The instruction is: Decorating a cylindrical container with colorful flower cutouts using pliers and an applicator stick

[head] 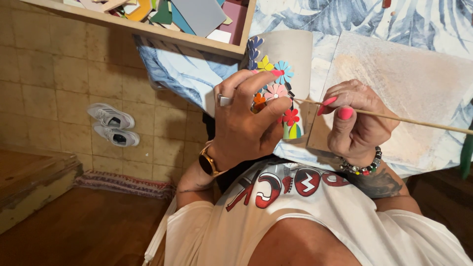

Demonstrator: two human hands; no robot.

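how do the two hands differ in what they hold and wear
The left hand wraps around the flower-decorated grey piece; the right hand pinches a thin wooden stick between its fingertips. The left hand wears a silver ring and a gold wristwatch; the right wrist carries a beaded bracelet. The left hand is spread wide; the right is curled tight. Both hands meet at the coloured flowers.

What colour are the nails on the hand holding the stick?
Bright pink, on the right hand gripping the thin wooden stick; head view.

Leaf-print table (197, 79) bearing pale board (409, 83) and wooden tray (162, 32).
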